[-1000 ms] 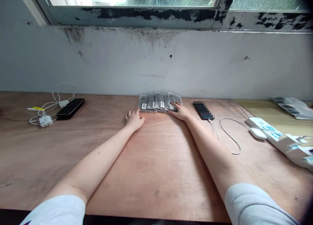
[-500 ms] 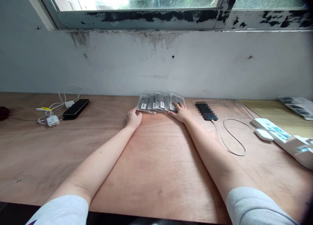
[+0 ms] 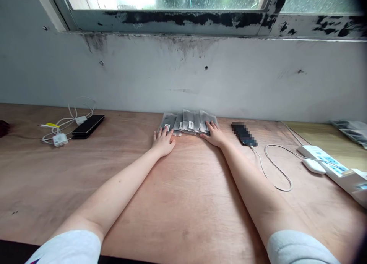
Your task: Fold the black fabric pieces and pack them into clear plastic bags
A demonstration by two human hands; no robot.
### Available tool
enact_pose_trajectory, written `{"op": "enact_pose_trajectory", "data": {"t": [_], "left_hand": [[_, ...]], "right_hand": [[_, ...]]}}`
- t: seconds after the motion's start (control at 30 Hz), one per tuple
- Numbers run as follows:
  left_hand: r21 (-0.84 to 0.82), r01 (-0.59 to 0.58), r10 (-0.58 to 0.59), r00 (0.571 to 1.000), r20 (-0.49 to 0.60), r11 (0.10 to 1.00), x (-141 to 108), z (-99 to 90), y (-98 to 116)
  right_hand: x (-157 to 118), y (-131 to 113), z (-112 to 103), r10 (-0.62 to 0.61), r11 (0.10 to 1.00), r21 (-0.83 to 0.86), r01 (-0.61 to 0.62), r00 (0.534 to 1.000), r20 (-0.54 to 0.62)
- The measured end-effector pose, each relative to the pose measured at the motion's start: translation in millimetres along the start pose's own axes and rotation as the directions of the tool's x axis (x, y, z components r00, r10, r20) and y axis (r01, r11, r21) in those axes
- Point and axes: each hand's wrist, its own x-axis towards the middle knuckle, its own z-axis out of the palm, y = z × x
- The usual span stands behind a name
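Several grey plastic packets [image 3: 187, 120] with small white labels lie overlapping in a row at the back of the wooden table, against the wall. My left hand [image 3: 163, 142] lies with its fingers spread, the fingertips on the lower edge of the leftmost packet [image 3: 166, 120]. On the right end of the row, my right hand [image 3: 214, 135] rests with fingers spread over the lower part of the rightmost packet [image 3: 207, 116]. Neither hand grips anything.
A black phone [image 3: 244, 134] on a white cable lies right of the packets, near a white power strip [image 3: 323, 157]. Another plastic packet [image 3: 351, 131] sits far right. A black case [image 3: 88, 127] and white chargers [image 3: 60, 140] are at left.
My left hand has opened from a closer-fingered pose at the leftmost packet's side and now lies spread at its lower edge. My right hand stays on the rightmost packet. The view has shifted slightly.
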Motion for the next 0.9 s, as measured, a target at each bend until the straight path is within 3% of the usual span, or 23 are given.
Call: {"op": "enact_pose_trajectory", "data": {"t": [0.27, 0.37, 0.5, 0.6, 0.73, 0.9], "left_hand": [[0.045, 0.017, -0.019, 0.999, 0.05, 0.999, 2, 0.5, -1], [0.067, 0.02, -0.021, 1.0, 0.003, 0.998, -1, -3.1, 3], [0.093, -0.06, 0.068, 0.994, -0.09, 0.994, -6, -11.7, 7], [0.098, -0.128, 0.137, 0.987, -0.089, 0.987, -13, -18.7, 11], [0.169, -0.152, 0.169, 0.981, -0.092, 0.974, -36, -25.5, 21], [0.194, -0.218, 0.247, 0.959, -0.142, 0.957, -92, -27.3, 52]], "right_hand": [[6, 4, 5, 0.015, 1.0, 0.007, -0.014, 1.0, -0.023], [3, 1, 5, -0.002, 0.999, -0.048, -0.002, 0.997, -0.083], [-15, -20, 0, -0.095, 0.99, -0.125, 0.07, 0.974, -0.208], [-38, -44, -5, -0.174, 0.976, -0.17, 0.136, 0.956, -0.237], [-73, -71, -6, -0.326, 0.94, -0.173, 0.293, 0.922, -0.21], [-111, -88, -5, -0.413, 0.911, -0.097, 0.402, 0.897, -0.16]]}}
